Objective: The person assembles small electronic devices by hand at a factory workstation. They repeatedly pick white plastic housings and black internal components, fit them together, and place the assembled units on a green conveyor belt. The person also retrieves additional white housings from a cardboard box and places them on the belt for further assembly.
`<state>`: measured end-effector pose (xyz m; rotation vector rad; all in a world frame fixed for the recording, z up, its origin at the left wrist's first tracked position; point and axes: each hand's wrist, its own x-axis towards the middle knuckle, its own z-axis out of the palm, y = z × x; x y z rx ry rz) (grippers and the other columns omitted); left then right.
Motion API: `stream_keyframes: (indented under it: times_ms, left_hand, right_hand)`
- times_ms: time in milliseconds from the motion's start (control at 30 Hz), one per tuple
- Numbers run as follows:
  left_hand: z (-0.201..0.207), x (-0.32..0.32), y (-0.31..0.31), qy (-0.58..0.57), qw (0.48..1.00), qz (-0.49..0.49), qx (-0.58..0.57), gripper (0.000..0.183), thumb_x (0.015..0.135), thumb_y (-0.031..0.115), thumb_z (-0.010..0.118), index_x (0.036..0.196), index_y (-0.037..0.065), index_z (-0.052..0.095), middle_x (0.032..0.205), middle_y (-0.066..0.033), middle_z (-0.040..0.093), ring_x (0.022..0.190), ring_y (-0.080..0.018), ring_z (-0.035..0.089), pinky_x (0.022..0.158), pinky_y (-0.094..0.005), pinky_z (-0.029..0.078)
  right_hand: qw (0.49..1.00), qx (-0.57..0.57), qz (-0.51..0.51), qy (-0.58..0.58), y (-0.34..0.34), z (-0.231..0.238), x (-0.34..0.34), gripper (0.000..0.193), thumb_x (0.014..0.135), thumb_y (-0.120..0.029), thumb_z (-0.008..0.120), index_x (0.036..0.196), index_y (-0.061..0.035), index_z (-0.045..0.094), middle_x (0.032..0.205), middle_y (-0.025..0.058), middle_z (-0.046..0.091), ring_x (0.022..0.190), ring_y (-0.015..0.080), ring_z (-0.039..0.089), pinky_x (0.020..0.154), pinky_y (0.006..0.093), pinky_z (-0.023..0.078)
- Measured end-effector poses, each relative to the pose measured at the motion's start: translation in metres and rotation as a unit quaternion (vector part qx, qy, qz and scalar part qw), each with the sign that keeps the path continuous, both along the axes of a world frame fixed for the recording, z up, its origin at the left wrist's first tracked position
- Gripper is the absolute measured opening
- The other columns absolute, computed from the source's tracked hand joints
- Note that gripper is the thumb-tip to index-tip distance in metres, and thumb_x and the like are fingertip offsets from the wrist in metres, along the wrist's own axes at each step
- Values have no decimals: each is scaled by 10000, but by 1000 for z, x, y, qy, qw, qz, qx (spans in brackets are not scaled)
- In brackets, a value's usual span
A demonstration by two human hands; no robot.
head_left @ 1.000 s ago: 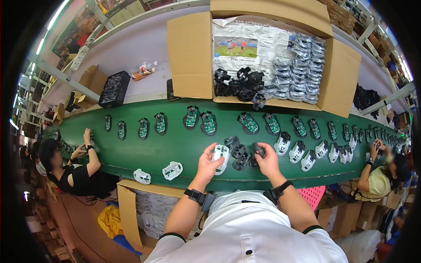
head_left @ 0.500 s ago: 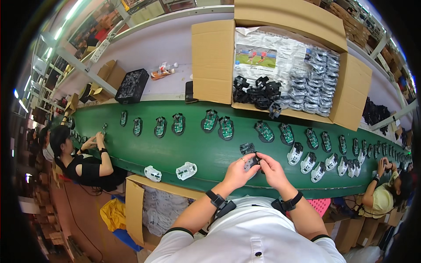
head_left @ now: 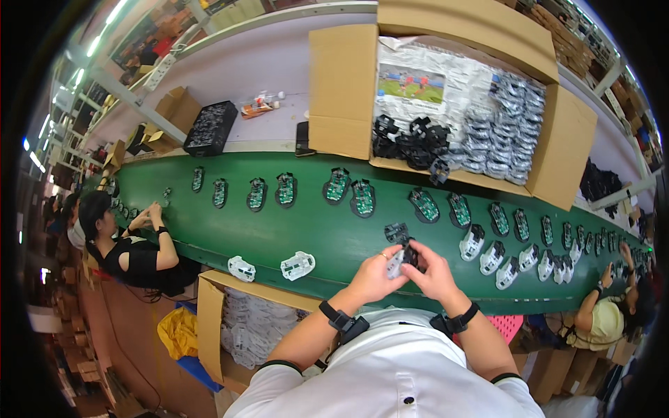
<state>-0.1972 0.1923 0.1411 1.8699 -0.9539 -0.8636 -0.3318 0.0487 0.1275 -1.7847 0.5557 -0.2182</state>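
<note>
Close in front of me, both hands hold a white computer-mouse shell (head_left: 395,265) with a black plastic part (head_left: 412,255) against it. My left hand (head_left: 375,279) grips the shell's left side. On the other side, my right hand (head_left: 435,276) has its thumb and fingers closed around the black part; whether that part is seated in the shell cannot be made out. Just beyond my fingertips a black plastic piece (head_left: 396,232) lies on the green belt (head_left: 293,226). To the left, a white mouse shell (head_left: 298,265) rests near the belt's front edge.
Mouse bases with green circuit boards (head_left: 337,187) line the belt's far side. White-and-black shells (head_left: 492,258) stand to the right. A cardboard box (head_left: 340,90) behind holds black parts and wrapped pieces. Another box (head_left: 211,331) sits front left. Co-workers (head_left: 129,244) sit at both sides.
The held shell has been turned, so its white side now shows between my hands. My hands remain in nearly the same place. The co-worker on the right has raised a hand.
</note>
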Motion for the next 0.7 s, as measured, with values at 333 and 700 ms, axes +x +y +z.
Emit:
stream_keyframes:
  times_ms: [333, 700]
  left_hand:
    - [-26, -1, 11, 213, 947, 50, -237, 595, 884, 90, 690, 1421, -34, 464, 1121, -72, 671, 957, -115, 639, 841, -280, 523]
    - [22, 0, 2, 45, 986, -60, -149, 649, 858, 184, 726, 1409, -38, 465, 1005, -90, 703, 883, -147, 660, 817, -314, 533]
  right_hand:
    - [983, -71, 111, -130, -4, 16, 1, 674, 830, -196, 749, 1420, -2, 487, 1455, 211, 510, 1316, 345, 538, 1091, 400, 430]
    - [905, 418, 52, -66, 10, 14, -6, 617, 848, -186, 806, 1366, -44, 501, 1280, 57, 583, 1124, 147, 595, 980, 330, 505]
